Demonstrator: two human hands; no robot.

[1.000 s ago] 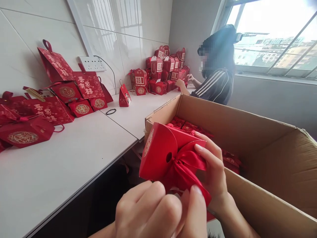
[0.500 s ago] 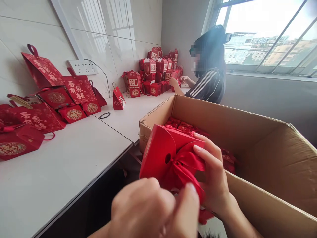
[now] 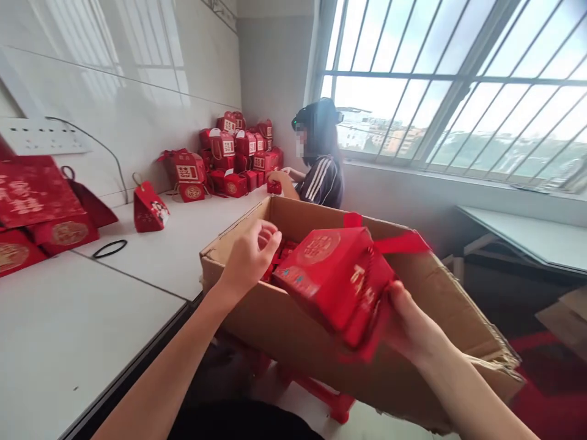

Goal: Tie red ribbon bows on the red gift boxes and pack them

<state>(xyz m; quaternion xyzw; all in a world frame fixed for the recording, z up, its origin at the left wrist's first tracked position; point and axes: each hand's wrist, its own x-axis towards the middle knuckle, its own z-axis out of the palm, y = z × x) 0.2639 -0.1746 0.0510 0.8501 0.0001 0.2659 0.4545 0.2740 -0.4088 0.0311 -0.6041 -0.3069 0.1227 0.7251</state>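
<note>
A red gift box (image 3: 321,278) with gold print, a twisted cord and red ribbon ends is held tilted over the carton's near side. My right hand (image 3: 408,321) grips it at its right end, thumb on the near corner; the other fingers are hidden behind it. My left hand (image 3: 252,253) is to the left of the box, apart from it, over the carton's left part. Its fingers are loosely curled with a gap to the thumb, and nothing shows in them. Beneath the hands is a big open cardboard carton (image 3: 284,321) with small red boxes inside.
White tables (image 3: 137,311) run along the left wall. Red boxes (image 3: 46,201) stand at the left, and a stack of red boxes (image 3: 229,159) stands in the far corner. A black loop (image 3: 110,248) lies between. A co-worker (image 3: 321,165) handles boxes beyond the carton. A red stool (image 3: 321,397) is below.
My left hand has left the ribbon bow and moved up and left. My right hand has turned the box, so its bow side faces away. The view has swung right.
</note>
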